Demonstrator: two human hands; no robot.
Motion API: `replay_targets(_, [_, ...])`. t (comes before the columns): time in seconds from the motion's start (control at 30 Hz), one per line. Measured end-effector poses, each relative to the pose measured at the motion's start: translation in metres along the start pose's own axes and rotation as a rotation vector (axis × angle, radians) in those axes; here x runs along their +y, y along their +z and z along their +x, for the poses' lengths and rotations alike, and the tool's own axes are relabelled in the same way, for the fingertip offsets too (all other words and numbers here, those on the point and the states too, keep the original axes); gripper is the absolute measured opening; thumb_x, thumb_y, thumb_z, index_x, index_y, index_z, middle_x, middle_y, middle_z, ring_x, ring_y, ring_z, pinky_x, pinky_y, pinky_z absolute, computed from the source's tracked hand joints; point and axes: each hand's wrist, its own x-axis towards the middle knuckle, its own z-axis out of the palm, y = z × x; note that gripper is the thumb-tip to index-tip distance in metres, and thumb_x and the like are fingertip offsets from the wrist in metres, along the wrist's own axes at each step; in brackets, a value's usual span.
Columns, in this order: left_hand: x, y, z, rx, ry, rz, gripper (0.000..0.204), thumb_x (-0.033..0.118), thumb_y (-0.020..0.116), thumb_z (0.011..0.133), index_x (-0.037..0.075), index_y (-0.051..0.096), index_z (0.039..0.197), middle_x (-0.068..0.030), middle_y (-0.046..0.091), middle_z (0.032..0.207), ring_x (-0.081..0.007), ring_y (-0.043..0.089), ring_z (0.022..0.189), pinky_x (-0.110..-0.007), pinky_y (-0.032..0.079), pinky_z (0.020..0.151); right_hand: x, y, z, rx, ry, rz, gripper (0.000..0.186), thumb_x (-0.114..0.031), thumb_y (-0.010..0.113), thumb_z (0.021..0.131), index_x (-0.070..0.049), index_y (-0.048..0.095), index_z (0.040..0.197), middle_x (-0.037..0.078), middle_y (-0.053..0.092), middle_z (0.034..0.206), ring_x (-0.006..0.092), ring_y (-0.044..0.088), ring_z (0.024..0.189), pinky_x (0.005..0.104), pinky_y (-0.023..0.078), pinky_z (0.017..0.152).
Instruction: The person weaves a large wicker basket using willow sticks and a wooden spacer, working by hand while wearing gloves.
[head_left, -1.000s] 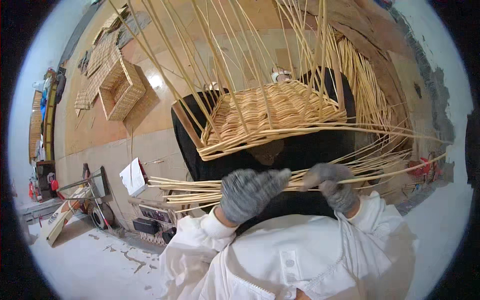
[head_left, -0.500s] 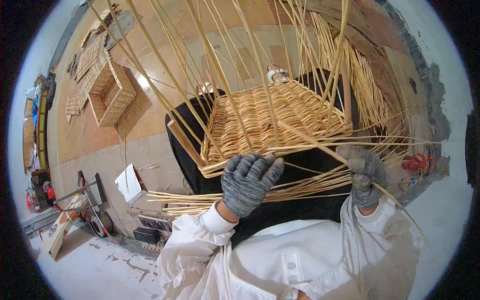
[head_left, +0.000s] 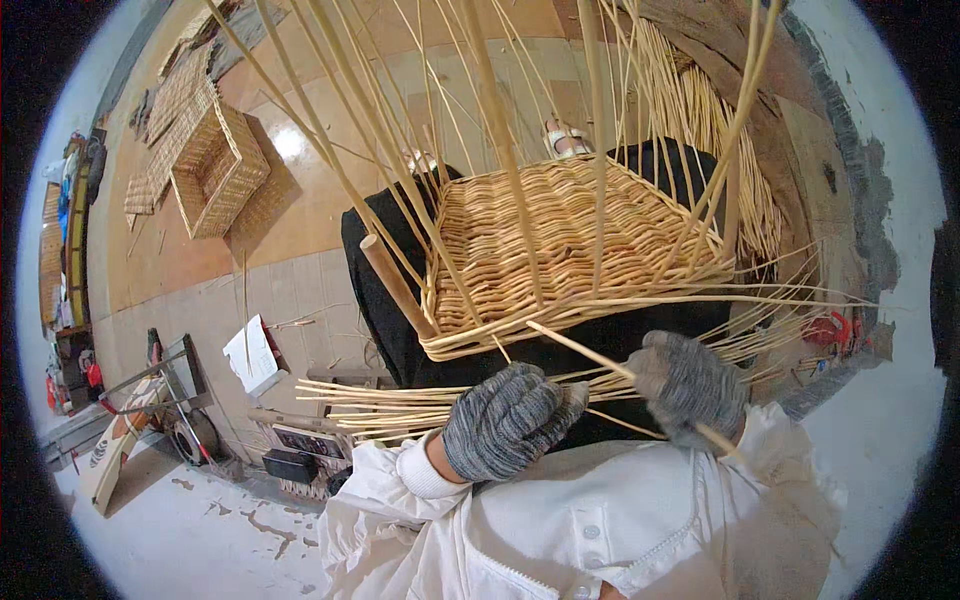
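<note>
A partly woven wicker basket lies over my dark-covered lap, tall upright rods rising from its edges and a thick corner post at its near left. My right hand, in a grey knitted glove, is closed around a willow rod whose tip points at the basket's near edge. My left hand, also gloved, is curled below that edge, over a bundle of loose rods. A short rod end shows just above its fingers; what they hold is hidden.
Another wicker basket rests on the floor at far left beside woven panels. A large pile of rods lies at far right. White paper and a wheeled metal frame are at left; a red tool is at right.
My left hand has come off the basket's near edge and moved down toward me. My right hand has moved down and slightly left with the rod. The basket appears shifted right in view.
</note>
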Motion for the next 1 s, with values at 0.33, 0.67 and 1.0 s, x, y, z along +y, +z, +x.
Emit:
replay_targets(0.33, [0.002, -0.015, -0.013, 0.127, -0.323, 0.142, 0.065, 0.022, 0.075, 0.064, 0.011, 0.049, 0.122, -0.0088, 0.057, 0.104, -0.0292, 0.056, 0.091, -0.039, 0.043, 0.083, 0.010, 0.027, 0.022, 0.292, 0.746, 1.492, 0.033, -0.023, 0.056, 0.089, 0.007, 0.057, 0.102, 0.019, 0.063, 0.096, 0.0295, 0.064, 0.085, 0.0381, 0.056, 0.074])
replay_targets(0.67, [-0.034, -0.018, -0.023, 0.041, -0.576, 0.395, 0.063, 0.028, 0.074, 0.065, 0.002, 0.050, 0.117, -0.0057, 0.062, 0.073, -0.0248, 0.059, 0.069, -0.037, 0.038, 0.074, 0.006, -0.012, 0.018, 0.350, 0.825, 1.123, 0.027, -0.020, 0.067, 0.080, 0.001, 0.059, 0.094, 0.013, 0.065, 0.081, 0.0192, 0.064, 0.070, 0.0275, 0.054, 0.061])
replay_targets(1.0, [0.011, -0.006, 0.035, 0.356, -0.201, 0.474, 0.038, 0.006, 0.068, 0.073, 0.004, 0.056, 0.109, -0.0101, 0.066, 0.094, -0.0263, 0.062, 0.090, -0.034, 0.046, 0.081, 0.057, -0.033, -0.001, 0.704, 0.702, 0.944, 0.019, -0.014, 0.074, 0.072, -0.003, 0.061, 0.079, 0.003, 0.061, 0.069, 0.0114, 0.058, 0.059, 0.0233, 0.050, 0.053])
